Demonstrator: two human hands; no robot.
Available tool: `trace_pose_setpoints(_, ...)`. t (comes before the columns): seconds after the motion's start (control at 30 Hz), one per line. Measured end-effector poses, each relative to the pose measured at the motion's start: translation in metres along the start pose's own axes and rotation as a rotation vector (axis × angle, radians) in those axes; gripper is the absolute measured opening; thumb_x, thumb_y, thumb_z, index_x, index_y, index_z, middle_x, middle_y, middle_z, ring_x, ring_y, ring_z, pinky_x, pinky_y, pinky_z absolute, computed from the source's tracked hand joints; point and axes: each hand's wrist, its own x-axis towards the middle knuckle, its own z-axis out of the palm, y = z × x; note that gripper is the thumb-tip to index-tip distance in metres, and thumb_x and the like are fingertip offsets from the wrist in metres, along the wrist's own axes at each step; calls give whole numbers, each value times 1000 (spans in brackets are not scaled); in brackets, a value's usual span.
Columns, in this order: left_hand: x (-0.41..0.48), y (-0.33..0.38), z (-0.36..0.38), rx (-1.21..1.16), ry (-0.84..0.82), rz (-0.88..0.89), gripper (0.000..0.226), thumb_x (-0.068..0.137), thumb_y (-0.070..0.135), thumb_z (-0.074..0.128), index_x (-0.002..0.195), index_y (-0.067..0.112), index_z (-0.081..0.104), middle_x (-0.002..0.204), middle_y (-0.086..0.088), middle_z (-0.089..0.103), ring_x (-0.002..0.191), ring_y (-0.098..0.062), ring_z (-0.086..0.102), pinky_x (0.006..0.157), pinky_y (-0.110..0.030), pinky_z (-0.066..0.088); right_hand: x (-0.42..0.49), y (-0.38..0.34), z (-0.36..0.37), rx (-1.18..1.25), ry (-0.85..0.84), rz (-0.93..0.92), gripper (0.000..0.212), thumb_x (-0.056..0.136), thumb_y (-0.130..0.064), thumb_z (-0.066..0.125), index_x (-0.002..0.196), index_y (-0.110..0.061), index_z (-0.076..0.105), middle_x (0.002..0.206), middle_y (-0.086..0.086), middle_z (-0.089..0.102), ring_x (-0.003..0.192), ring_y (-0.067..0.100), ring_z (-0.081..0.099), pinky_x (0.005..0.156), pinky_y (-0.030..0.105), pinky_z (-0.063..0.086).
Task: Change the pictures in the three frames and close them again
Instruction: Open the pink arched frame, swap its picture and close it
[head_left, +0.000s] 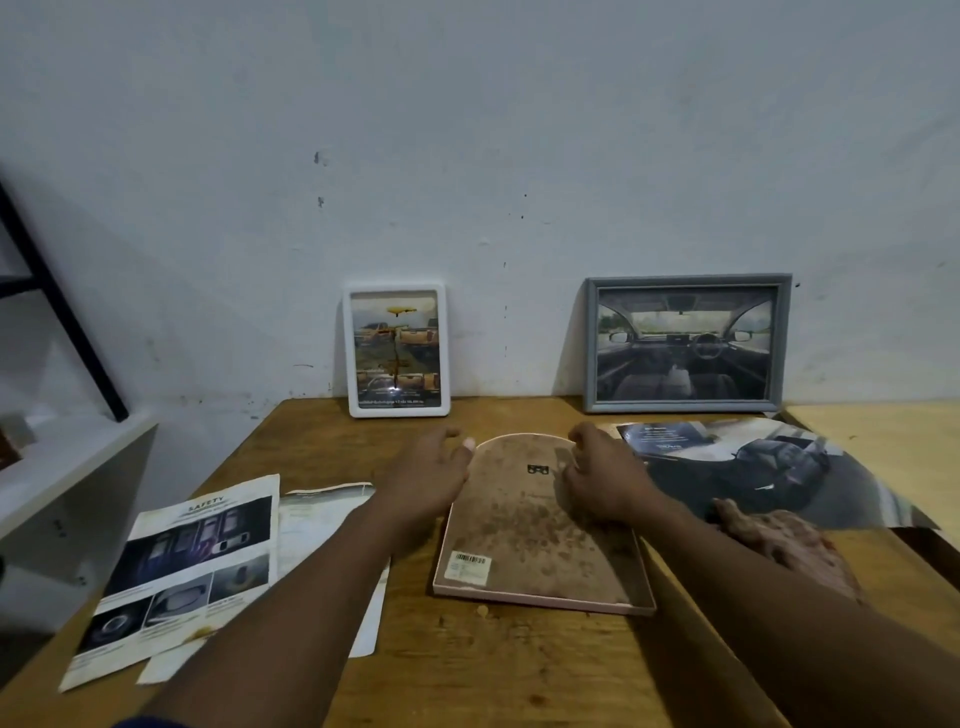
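An arched pink frame (540, 551) lies face down on the wooden table (467, 665), its brown backing board up. My left hand (431, 467) hovers at the frame's upper left edge, fingers spread, holding nothing. My right hand (602, 473) rests on the backing near the top right, fingers curled against the board; I cannot tell if it grips a tab. A white frame (397, 351) and a grey frame (685, 343) lean upright against the wall, each with a car picture inside.
Loose car brochure pages (182, 566) lie at the left of the table. A large car print (753, 467) lies at the right, with a crumpled brownish thing (789, 545) on its near edge. A white shelf (67, 467) stands at the left.
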Motion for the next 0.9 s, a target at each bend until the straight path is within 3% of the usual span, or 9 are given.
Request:
trace_pose_setpoints(0.1,1,-5,4,478,56,177,52,100,58,45,149,42,39,145,0,56,129,-24,54,102,-51,49,0,4,10,-102,-12,-80,48,96,-44,53,138,-26,41,140,3,53,123,25,50,101,48,45)
trace_pose_setpoints(0.17,4,-3,5,564,103,223,51,101,58,42,149,40,38,143,0,57,131,-24,53,104,-53,48,4,3,14,-156,8,-125,45,98,-45,47,139,-26,41,143,2,50,128,25,45,105,49,41)
trace_pose_setpoints(0.33,19,-4,18,346,43,174,55,105,51,40,156,35,30,160,0,39,144,-25,40,112,-47,38,23,-14,18,-194,-79,-195,49,101,-43,44,146,-25,35,152,3,43,140,25,35,112,50,29)
trace_pose_setpoints(0.43,28,-14,30,311,17,167,60,104,59,33,159,39,19,167,1,27,151,-24,27,119,-49,30,31,-17,25,-223,-128,-225,55,102,-46,37,151,-24,28,157,5,37,147,23,27,115,50,23)
trace_pose_setpoints(0.53,30,-24,40,285,5,148,62,103,61,26,160,40,14,166,1,27,150,-25,30,119,-49,31,30,-16,36,-229,-121,-249,56,103,-48,29,154,-24,23,161,3,30,150,20,19,119,48,16)
trace_pose_setpoints(0.63,28,-29,44,251,48,110,62,104,60,25,161,37,13,163,-1,34,146,-26,37,115,-47,33,29,-14,41,-235,-42,-263,54,101,-51,28,149,-25,30,152,5,43,144,21,34,116,47,25)
trace_pose_setpoints(0.73,26,-28,44,284,53,143,63,104,59,25,162,34,13,163,-2,34,146,-26,37,114,-45,34,31,-15,41,-260,8,-297,48,98,-52,34,136,-25,40,135,4,56,123,21,51,104,44,38)
trace_pose_setpoints(0.9,22,-22,43,363,15,174,63,106,56,26,162,32,11,164,-3,32,147,-26,35,114,-45,33,46,-22,36,-265,26,-326,54,94,-59,42,133,-22,44,129,4,58,113,21,53,101,41,39)
